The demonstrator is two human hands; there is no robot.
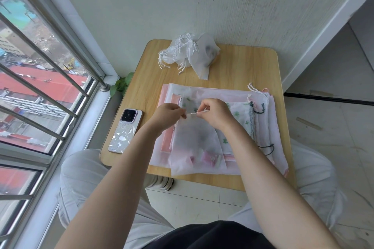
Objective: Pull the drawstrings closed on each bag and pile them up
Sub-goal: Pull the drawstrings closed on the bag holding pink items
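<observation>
Both hands pinching at bag [194, 139] mouth: left hand [169, 114] probably holding fabric, right hand [214, 114] gripping cord [199, 111]. Bag flat on stack [269, 127], long axis toward body; cord running rightward. Closed pile [188, 54] across surface [242, 66].

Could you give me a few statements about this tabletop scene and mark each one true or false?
1. Both hands, the left hand and the right hand, work at the mouth of a translucent white bag. True.
2. The phone lies to the right of the flat bags. False: it lies to their left, near the window.
3. A pile of closed white bags sits at the far edge of the table, by the wall. True.
4. The phone lies screen up. False: its camera and patterned back face up.
5. The right hand pinches a white drawstring. True.
</observation>
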